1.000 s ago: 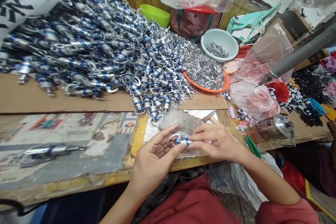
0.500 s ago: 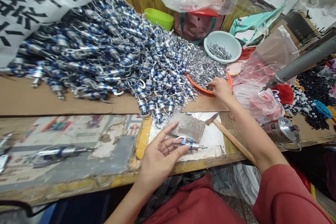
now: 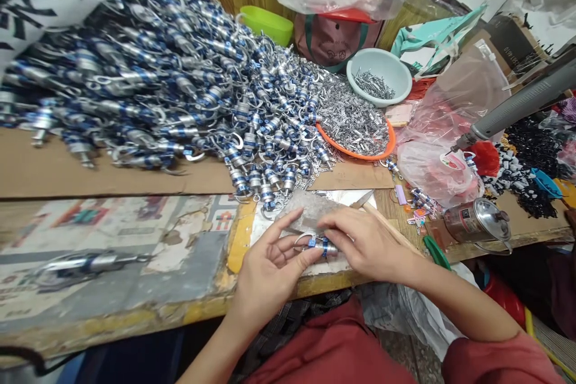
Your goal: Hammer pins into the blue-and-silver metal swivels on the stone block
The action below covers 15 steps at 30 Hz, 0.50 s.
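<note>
Between the thumb and fingers of my left hand [image 3: 270, 264] is a small blue-and-silver metal fitting [image 3: 318, 244] with a curved hook, held low over the bench edge. My right hand [image 3: 369, 243] is closed at the fitting's right end. Its fingertips meet that end, and whatever they pinch is hidden. Just behind both hands lies a flat grey block [image 3: 299, 213] on white paper, partly covered by my right hand. A big heap of similar blue-and-silver fittings [image 3: 180, 84] spreads across the back left.
An orange-rimmed basin [image 3: 380, 154] holds small flat metal pieces. Behind it a pale blue bowl [image 3: 402, 93] holds metal pins. A knife [image 3: 362, 199] lies beyond my right hand. To the right are a lidded glass mug [image 3: 472, 225], plastic bags and a grey slanting tool [image 3: 508, 111].
My right hand has come back from the orange-rimmed basin to the fitting in my left hand. My left hand keeps its hold. The view has shifted slightly.
</note>
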Available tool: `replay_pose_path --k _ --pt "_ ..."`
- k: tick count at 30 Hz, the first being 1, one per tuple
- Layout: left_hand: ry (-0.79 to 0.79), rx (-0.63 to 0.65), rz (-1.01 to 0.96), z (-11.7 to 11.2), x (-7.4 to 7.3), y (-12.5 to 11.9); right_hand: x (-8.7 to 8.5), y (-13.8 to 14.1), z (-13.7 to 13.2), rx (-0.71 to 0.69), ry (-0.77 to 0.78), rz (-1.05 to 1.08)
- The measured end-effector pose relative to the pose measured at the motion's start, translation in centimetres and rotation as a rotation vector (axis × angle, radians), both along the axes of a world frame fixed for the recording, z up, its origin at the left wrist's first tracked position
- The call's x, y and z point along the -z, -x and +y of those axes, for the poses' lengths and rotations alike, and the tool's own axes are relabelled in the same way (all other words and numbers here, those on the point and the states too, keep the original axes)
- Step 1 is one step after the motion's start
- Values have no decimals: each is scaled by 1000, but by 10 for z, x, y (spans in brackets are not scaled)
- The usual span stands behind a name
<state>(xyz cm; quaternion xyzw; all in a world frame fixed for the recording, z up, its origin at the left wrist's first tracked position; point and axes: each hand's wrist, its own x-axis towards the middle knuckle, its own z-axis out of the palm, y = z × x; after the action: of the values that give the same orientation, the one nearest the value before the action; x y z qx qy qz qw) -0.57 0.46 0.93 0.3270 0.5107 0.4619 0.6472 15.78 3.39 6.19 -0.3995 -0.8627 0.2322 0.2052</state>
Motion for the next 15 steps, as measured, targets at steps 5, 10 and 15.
replay_pose_path --k 5,10,15 --pt "17 10 0 1 -9 -1 -13 -13 19 -193 -78 -262" --pt "13 6 7 1 -8 -2 -17 -8 26 -367 -17 -333" --pt "12 -2 -2 2 -9 -3 -4 6 27 -163 198 -83"
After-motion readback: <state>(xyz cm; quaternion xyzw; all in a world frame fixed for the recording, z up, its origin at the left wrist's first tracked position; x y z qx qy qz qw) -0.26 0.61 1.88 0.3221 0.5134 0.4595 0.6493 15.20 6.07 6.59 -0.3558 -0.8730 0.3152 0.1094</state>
